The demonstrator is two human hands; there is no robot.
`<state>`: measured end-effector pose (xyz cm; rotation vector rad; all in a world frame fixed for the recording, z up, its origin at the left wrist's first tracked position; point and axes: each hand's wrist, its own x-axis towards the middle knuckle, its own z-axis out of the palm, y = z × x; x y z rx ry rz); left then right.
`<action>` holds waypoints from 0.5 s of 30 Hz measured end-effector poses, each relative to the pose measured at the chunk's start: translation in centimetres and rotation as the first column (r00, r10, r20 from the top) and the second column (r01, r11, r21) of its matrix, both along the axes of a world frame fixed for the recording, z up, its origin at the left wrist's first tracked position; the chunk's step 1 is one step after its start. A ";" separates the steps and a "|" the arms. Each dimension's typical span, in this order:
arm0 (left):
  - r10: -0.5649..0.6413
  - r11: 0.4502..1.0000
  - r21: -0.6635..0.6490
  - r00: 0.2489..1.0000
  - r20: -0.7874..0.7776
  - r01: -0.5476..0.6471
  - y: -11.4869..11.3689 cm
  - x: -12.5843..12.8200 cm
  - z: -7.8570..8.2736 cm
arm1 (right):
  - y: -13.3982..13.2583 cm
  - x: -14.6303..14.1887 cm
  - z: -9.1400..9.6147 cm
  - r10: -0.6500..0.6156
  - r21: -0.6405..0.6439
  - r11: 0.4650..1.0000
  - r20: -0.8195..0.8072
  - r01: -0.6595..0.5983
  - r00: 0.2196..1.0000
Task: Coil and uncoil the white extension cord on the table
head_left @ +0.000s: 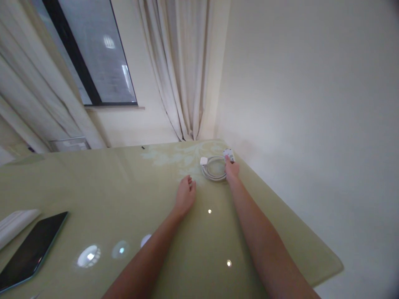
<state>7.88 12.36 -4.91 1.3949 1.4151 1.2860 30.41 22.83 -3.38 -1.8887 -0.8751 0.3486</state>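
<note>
My right hand [232, 169] is closed on a white power strip [229, 155] near the far right corner of the table. Its pale cable [214, 178] lies coiled in loops just left of that hand, with a white plug [203, 161] on the coil's left side. To the left of the coil and apart from it, my left hand [186, 193] hovers over or rests on the tabletop; which of the two I cannot tell. Its fingers are loosely bent, with a gap to the thumb, and nothing shows in them.
The glossy greenish table [124, 187] reflects several lights. A dark tablet [33, 249] and a white object [17, 224] lie at the left. A small dark piece [143, 148] sits at the far edge. Beyond are curtains [177, 62], a window [99, 45] and a right-hand wall [311, 104].
</note>
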 end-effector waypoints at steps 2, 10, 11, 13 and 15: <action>-0.047 0.992 0.110 0.991 -0.125 0.061 -0.5 0.2 -0.4 | -0.1 1.2 0.1 -0.096 -0.037 0.995 -0.001 0.096 0.995; -0.046 0.973 0.206 0.960 -0.276 0.106 -0.7 0.0 -0.7 | -0.3 1.2 0.5 -0.238 -0.068 0.969 0.018 0.238 0.971; -0.048 0.970 0.215 0.957 -0.287 0.113 -0.6 0.0 -0.7 | -0.3 1.0 0.4 -0.252 -0.038 0.967 0.027 0.253 0.967; -0.049 0.966 0.229 0.954 -0.295 0.120 -0.6 -0.2 -0.6 | -0.7 0.7 0.1 -0.265 0.074 0.963 0.059 0.261 0.962; -0.043 0.964 0.238 0.957 -0.287 0.115 -0.7 -0.2 -0.5 | -1.3 0.4 0.0 -0.283 0.206 0.943 0.086 0.261 0.955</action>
